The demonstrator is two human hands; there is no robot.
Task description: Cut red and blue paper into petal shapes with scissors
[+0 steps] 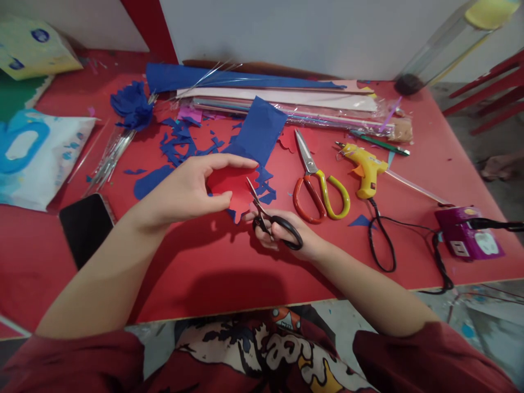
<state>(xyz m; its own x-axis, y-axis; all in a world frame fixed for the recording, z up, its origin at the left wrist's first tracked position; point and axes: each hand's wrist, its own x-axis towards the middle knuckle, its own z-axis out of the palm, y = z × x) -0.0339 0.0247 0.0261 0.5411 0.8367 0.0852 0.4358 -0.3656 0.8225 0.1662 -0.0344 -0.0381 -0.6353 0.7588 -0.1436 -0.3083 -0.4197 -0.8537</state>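
My left hand (192,188) grips a red paper cutout (231,185) with a wavy edge between thumb and fingers; a bit of blue shows beneath it. In my right hand (282,234) is a small pair of scissors with black handles (292,232), its blades pointing up and left at the cutout's right edge. Whether the blades touch the paper I cannot tell. Just behind the hands lie a blue paper strip (262,128) and many blue scraps (178,144). Larger scissors with red and yellow handles (313,188) rest to the right of my hands.
A yellow glue gun (364,164), its cord leading toward a purple power socket (469,234), lies right. At left are a phone (87,226), a wipes pack (41,158), wire stems (108,166) and a blue paper flower (133,103). Rolled paper (245,79) lines the back.
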